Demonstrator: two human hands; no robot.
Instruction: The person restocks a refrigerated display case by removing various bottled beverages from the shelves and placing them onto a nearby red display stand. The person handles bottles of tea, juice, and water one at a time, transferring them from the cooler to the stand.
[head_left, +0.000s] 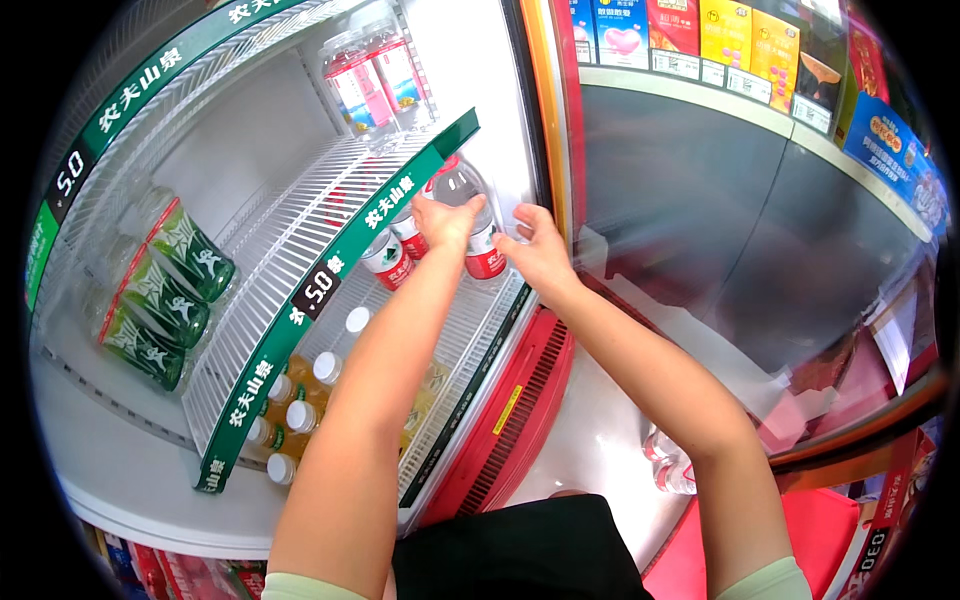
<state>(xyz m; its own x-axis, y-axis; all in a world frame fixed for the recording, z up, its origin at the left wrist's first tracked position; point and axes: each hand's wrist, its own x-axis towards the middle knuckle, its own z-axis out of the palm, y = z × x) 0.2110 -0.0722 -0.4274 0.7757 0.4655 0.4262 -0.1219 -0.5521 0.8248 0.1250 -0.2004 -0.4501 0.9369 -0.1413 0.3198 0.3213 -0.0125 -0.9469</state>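
Note:
Inside a drinks cooler, my left hand (448, 219) reaches among large clear water bottles with red-and-white labels on the bottom shelf. Its thumb and fingers are spread at the upper part of the front bottle (486, 251); whether it grips that bottle cannot be made out. More such bottles (388, 259) stand left of this hand, partly under the middle shelf. My right hand (534, 247) is just right of the front bottle, fingers apart and curved towards its label, near the cooler's side wall.
The middle wire shelf (300, 217) with a green price strip holds green-labelled bottles (157, 322) and pink-labelled bottles (367, 82). White-capped amber drinks (301, 416) stand below. The glass door (675, 195) is swung open at right. Bottles (670, 465) stand on the floor.

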